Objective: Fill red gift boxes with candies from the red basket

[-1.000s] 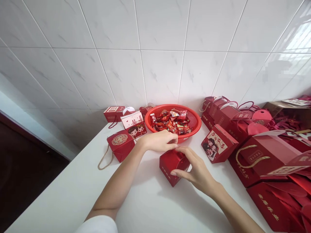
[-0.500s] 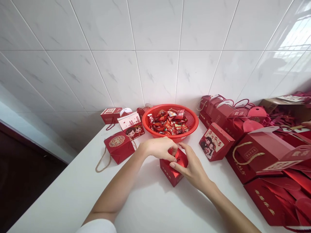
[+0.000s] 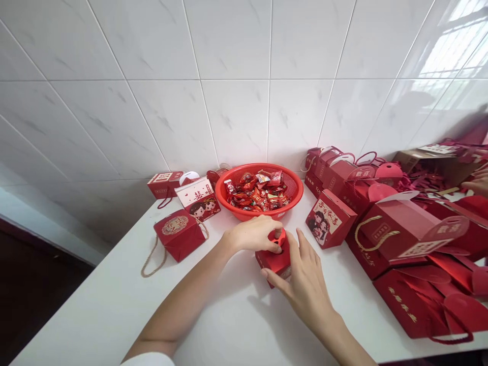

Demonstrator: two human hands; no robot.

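Fingers of my left hand point(image 3: 268, 238) are together, pressed down on the round red tab point(image 3: 278, 238) on top of a small red box point(image 3: 273, 264). The box sits on the white counter point(image 3: 99, 310), just near of the basket. My right hand point(image 3: 305, 290) is spread with the fingers apart, thumb point(image 3: 267, 274) against the box's near corner, other fingers just off its right side. Pressing the tab straight down while the thumb braces the box looks like the sound way to stop it skidding. Farther off is a red plastic basket point(image 3: 293, 188) of wrapped candies point(image 3: 253, 190). To the left are a rope-handled red box point(image 3: 177, 235) and a picture box point(image 3: 198, 199). To the right are a second picture box point(image 3: 324, 218) and piled red boxes point(image 3: 392, 229). Another person's hand point(image 3: 477, 182) shows at the far right edge.
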